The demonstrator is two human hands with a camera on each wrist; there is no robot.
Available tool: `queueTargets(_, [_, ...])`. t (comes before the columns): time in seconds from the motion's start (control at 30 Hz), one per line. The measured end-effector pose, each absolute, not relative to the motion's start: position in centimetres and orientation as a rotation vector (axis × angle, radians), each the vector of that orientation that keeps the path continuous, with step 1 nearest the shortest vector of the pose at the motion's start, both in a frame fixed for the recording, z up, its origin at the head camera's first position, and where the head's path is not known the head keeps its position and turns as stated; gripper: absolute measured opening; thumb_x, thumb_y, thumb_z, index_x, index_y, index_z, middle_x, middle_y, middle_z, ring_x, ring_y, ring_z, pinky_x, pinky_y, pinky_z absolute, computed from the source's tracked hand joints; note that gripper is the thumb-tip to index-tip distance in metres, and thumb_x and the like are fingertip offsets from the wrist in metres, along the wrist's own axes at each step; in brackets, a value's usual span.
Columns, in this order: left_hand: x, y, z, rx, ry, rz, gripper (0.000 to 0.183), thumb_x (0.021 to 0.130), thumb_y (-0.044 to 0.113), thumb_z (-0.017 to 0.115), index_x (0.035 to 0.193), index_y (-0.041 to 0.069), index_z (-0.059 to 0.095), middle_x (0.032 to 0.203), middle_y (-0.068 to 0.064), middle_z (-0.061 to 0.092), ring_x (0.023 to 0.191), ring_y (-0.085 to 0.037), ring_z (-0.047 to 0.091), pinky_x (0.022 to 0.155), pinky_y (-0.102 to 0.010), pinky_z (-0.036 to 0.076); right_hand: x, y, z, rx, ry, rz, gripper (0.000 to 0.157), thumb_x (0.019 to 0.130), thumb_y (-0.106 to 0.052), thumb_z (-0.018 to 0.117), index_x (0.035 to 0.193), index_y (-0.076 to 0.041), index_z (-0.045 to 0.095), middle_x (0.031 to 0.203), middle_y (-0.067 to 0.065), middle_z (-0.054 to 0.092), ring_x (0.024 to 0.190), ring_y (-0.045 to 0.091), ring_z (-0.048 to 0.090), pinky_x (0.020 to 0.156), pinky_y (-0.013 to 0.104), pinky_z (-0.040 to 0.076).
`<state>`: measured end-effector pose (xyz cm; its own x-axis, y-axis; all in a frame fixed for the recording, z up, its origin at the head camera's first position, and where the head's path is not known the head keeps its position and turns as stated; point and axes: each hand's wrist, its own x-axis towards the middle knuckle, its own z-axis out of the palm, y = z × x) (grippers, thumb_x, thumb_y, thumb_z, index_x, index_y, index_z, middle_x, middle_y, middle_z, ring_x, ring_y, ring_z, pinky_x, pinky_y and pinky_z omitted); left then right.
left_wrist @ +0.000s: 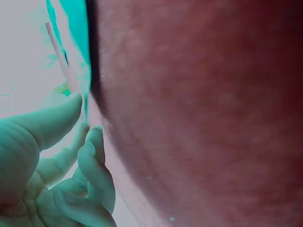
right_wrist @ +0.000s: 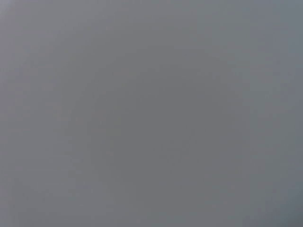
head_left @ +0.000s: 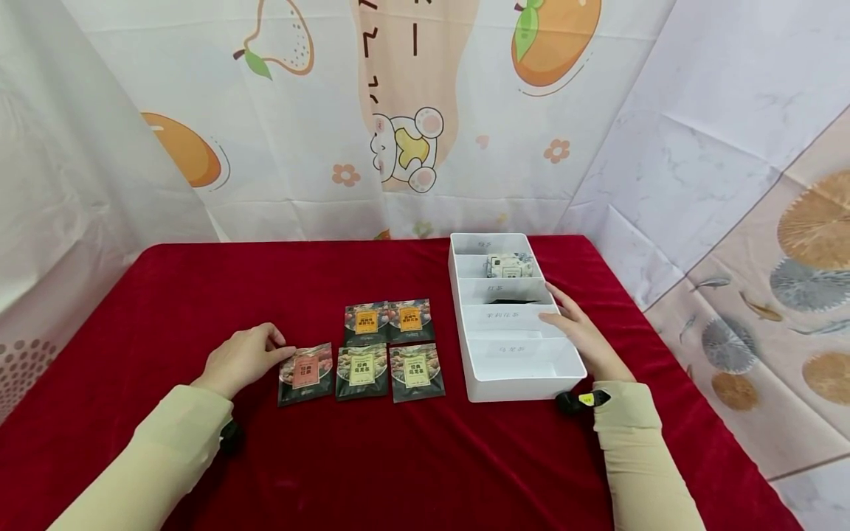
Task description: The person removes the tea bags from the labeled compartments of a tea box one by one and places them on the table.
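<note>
A dark tea sachet with a red label (head_left: 306, 373) lies at the left end of the front row. My left hand (head_left: 247, 359) pinches its upper left edge between thumb and fingers; the left wrist view shows the thumb (left_wrist: 66, 116) against the packet's edge (left_wrist: 78, 47). On the right stands a white divided storage box (head_left: 514, 389). My right hand (head_left: 584, 335) grips its right wall, thumb over the rim and fingers along the outside. Only a blurred grey surface fills the right wrist view.
Two green-label sachets (head_left: 361, 371) (head_left: 417, 371) lie beside the red one, with two orange-label sachets (head_left: 367, 322) (head_left: 409, 319) behind. The box holds pale packets (head_left: 510, 265) in one compartment and a dark packet (head_left: 513, 301) in another. A red cloth (head_left: 345, 464) covers the table.
</note>
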<state>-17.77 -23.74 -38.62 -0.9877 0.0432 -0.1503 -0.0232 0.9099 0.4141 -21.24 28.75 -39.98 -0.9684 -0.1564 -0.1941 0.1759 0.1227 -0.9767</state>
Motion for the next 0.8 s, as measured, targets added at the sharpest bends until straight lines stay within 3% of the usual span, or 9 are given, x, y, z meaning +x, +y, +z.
queueTargets(0.8, [-19.9,-20.0,-33.9,0.190,2.955,0.612,0.025,0.095,0.036,0.066,0.102,0.013,0.064,0.087,-0.004,0.067,0.071,-0.017,0.056,0.056,-0.031,0.044,-21.2,28.8,-40.1,0.014,2.155,-1.927,0.072,0.102,-0.026,0.054,0.160,-0.030,0.012,0.155,0.017,0.030,0.102,0.004,0.062,0.085,0.025,0.055])
